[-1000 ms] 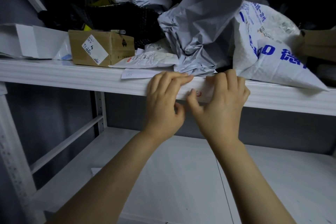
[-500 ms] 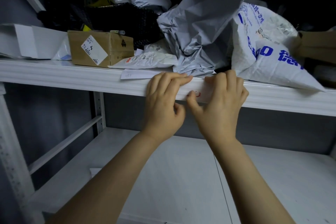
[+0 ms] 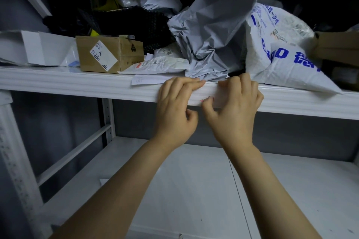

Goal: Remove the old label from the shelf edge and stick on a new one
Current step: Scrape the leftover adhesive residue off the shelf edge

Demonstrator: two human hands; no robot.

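Note:
A white label [image 3: 217, 96] with a small red mark lies against the front of the white shelf edge [image 3: 77, 85], between my two hands. My left hand [image 3: 174, 108] rests its fingers over the top of the edge at the label's left end, thumb curled underneath. My right hand [image 3: 238, 106] covers the label's right part, fingers hooked over the rim and thumb tip pressed by the red mark. A second white paper slip [image 3: 143, 79] with faint writing lies flat on the shelf just left of my left hand.
The upper shelf is crowded: a cardboard box [image 3: 110, 54], a crumpled grey mailer bag [image 3: 211, 31], a white bag with blue print [image 3: 281, 50], black netting [image 3: 126, 23] and brown boxes [image 3: 338, 48] at right. A white lower shelf [image 3: 194, 190] and upright post [image 3: 13, 157] lie below.
Both hands stay on the same stretch of the shelf edge. My right thumb has shifted slightly along the label near the red mark.

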